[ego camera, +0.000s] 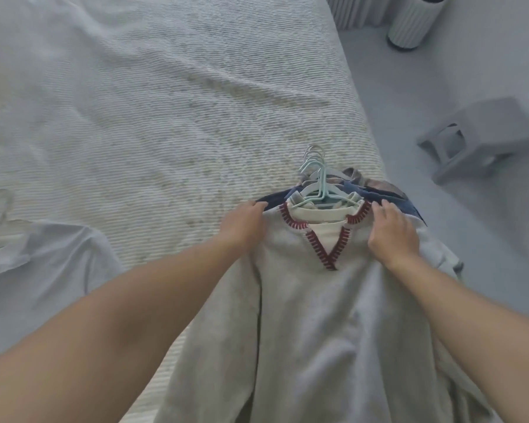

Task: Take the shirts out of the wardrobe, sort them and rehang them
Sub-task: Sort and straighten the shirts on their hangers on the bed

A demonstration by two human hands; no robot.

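On the right edge of the bed [165, 102]: one stack of shirts on hangers, topmost a grey sweater [318, 315] with a red-stitched V-neck over a cream inner collar. Left hand [242, 224] grips the sweater's left shoulder, fingers curled over the fabric edge beside a dark blue garment [376, 193] lying beneath. Right hand [393, 233] rests on the right shoulder, fingers bent and pressing the cloth; a firm grip cannot be confirmed. Hanger hooks [313, 161], pale blue and metal, bunched together just beyond the collar; five or so, exact count unclear. Lower garments mostly hidden; number indeterminate. One pale shirt [43, 264] on a white hanger at left, partly cut off. Floor at right: one ribbed bin [416, 19], one grey stool [483, 135].
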